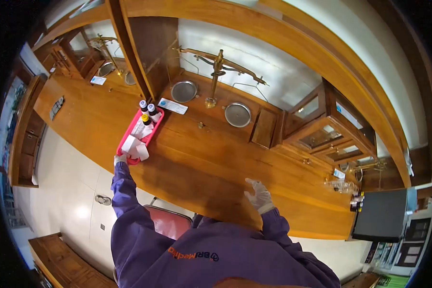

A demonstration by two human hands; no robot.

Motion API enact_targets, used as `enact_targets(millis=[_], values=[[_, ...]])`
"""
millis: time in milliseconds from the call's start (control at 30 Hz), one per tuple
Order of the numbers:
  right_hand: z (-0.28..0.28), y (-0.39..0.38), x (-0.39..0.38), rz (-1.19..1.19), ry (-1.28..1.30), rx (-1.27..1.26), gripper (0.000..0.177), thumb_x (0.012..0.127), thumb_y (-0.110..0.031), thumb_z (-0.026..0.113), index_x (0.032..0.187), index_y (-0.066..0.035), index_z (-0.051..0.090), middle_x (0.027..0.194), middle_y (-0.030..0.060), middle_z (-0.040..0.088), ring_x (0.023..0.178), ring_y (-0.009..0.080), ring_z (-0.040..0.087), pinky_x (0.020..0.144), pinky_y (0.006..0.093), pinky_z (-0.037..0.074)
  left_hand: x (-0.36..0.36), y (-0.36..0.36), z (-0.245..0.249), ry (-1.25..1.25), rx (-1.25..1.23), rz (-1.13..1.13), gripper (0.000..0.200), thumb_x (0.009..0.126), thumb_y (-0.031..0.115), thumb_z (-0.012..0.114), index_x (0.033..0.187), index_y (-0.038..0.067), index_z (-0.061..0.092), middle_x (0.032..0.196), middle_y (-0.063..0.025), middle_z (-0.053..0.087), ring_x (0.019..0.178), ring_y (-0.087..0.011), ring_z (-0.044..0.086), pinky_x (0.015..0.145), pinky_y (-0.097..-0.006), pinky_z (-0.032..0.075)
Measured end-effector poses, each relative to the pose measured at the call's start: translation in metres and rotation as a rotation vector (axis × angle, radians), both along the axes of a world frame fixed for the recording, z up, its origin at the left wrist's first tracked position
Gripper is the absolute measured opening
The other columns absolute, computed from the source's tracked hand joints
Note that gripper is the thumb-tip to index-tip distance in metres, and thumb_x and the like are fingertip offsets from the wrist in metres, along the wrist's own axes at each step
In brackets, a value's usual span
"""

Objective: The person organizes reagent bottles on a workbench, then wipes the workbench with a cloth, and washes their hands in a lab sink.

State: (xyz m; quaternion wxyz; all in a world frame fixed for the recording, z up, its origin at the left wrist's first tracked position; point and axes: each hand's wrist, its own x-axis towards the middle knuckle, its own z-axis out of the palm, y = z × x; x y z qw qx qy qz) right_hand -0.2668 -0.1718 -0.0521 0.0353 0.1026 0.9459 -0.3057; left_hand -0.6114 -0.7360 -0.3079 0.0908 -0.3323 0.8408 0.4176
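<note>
My left hand (120, 159), in a pale glove, grips the near end of a long pink basket (159, 126). The basket lies on the wooden counter at the left. Inside it stand two white-capped bottles (152, 110) and a yellow-capped dark bottle (146, 119), with folded white paper or small boxes (135, 146) in the nearer part. My right hand (259, 196), in a clear glove, hovers over or rests on the counter's front part, fingers apart, holding nothing.
A brass balance scale with two round pans (237, 114) stands behind, beside a white label card (173, 106). A glass-fronted wooden cabinet (328, 129) is at right, with glassware (341, 186) and a dark box (380, 216) further right. A red chair (168, 222) touches the counter's front.
</note>
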Motion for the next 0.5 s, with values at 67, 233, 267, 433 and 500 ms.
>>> enact_targets(millis=[67, 233, 267, 433, 500], values=[[-0.008, -0.002, -0.001, 0.012, 0.009, -0.006, 0.048, 0.073, -0.023, 0.059, 0.117, -0.01, 0.045, 0.109, 0.0156, 0.05, 0.101, 0.0317, 0.048, 0.085, 0.0377, 0.04, 0.012, 0.017, 0.036, -0.039, -0.008, -0.031, 0.045, 0.058, 0.024, 0.066, 0.092, -0.003, 0.057, 0.077, -0.0157, 0.062, 0.071, -0.024, 0.062, 0.056, -0.0341, 0.051], [-0.01, -0.004, -0.003, -0.005, -0.021, -0.017, 0.047, 0.074, -0.023, 0.059, 0.116, -0.009, 0.046, 0.11, 0.0156, 0.05, 0.102, 0.0314, 0.047, 0.086, 0.0373, 0.039, 0.028, 0.03, 0.042, 0.064, 0.132, 0.111, 0.041, 0.06, 0.016, 0.063, 0.097, -0.001, 0.055, 0.086, -0.0175, 0.059, 0.07, -0.0264, 0.062, 0.052, -0.0377, 0.054], [-0.011, -0.003, -0.002, -0.01, -0.016, -0.013, 0.047, 0.074, -0.023, 0.059, 0.116, -0.009, 0.046, 0.11, 0.0158, 0.05, 0.102, 0.0312, 0.047, 0.086, 0.0373, 0.039, 0.033, 0.032, 0.04, 0.11, 0.211, 0.13, 0.039, 0.061, 0.014, 0.062, 0.097, -0.001, 0.055, 0.086, -0.0173, 0.059, 0.069, -0.0266, 0.062, 0.052, -0.038, 0.054], [-0.008, -0.003, 0.003, -0.04, -0.031, -0.028, 0.047, 0.074, -0.021, 0.059, 0.117, -0.009, 0.045, 0.111, 0.0165, 0.049, 0.103, 0.0322, 0.047, 0.087, 0.0377, 0.039, 0.057, 0.044, 0.041, 0.245, 0.543, 0.211, 0.032, 0.063, 0.005, 0.06, 0.093, 0.001, 0.054, 0.083, -0.015, 0.059, 0.069, -0.0274, 0.06, 0.053, -0.039, 0.054], [-0.013, -0.002, 0.006, -0.038, -0.042, -0.02, 0.047, 0.074, -0.021, 0.059, 0.117, -0.008, 0.045, 0.112, 0.0168, 0.049, 0.103, 0.033, 0.046, 0.087, 0.0379, 0.039, 0.066, 0.042, 0.041, 0.206, 0.5, 0.209, 0.031, 0.064, 0.004, 0.061, 0.094, 0.003, 0.054, 0.082, -0.0137, 0.059, 0.07, -0.0269, 0.06, 0.054, -0.0392, 0.053]])
